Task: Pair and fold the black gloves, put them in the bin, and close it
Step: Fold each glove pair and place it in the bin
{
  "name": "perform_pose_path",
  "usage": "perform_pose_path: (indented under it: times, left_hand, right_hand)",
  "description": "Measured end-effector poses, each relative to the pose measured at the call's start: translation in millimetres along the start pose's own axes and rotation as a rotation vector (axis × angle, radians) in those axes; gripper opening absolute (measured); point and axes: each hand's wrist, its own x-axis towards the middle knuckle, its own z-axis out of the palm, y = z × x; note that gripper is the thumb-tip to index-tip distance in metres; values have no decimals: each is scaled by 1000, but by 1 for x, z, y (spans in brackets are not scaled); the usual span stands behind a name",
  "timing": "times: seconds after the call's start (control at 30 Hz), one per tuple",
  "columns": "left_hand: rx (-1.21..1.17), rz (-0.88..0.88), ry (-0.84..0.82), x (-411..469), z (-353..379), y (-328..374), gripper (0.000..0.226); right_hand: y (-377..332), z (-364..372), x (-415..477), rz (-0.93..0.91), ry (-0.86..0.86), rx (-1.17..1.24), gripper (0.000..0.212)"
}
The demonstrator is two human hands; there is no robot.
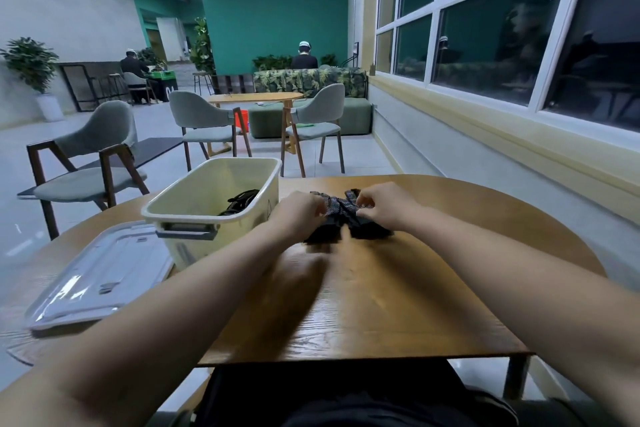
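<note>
- Table (381,305): wood with visible grain, smooth, with a satin sheen.
- Bin (214,180): cream plastic, smooth, faintly glossy; handle (187,231) of grey matt plastic.
- Lid (97,274): clear plastic, glossy, reflective.
- Gloves (341,215): black knitted cloth, matt, finely dotted.
- Chair (93,135): grey matt cloth on dark wood.

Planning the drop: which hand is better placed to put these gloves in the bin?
Likely the left hand: it grips the gloves beside the open bin; the right hand sits farther away.

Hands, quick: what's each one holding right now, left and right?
Left hand: curled grip on the black gloves.
Right hand: pinching the same gloves.
</note>
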Motion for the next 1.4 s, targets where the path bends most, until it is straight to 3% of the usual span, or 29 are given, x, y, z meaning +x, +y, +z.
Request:
perform_pose_path:
  times: [0.1, 0.2, 0.67, 0.97, 1.4]
  left_hand:
    - [-19, -40, -25, -1, 17, -11, 20]
    - [-58, -56, -27, -3, 28, -19, 13]
    - [-112, -8, 210, -18, 20, -10, 11]
    - [-144, 211, 90, -86, 20, 14, 8]
    - [-281, 209, 35, -133, 18, 30, 19]
  right_hand:
    - [13, 15, 0, 7, -54, -35, 27]
    - [27, 28, 2, -6, -73, -37, 12]
    - [37, 31, 2, -14, -55, -7, 8]
    - [35, 39, 2, 15, 79, -21, 14]
    - [28, 40, -1, 65, 84, 23, 17]
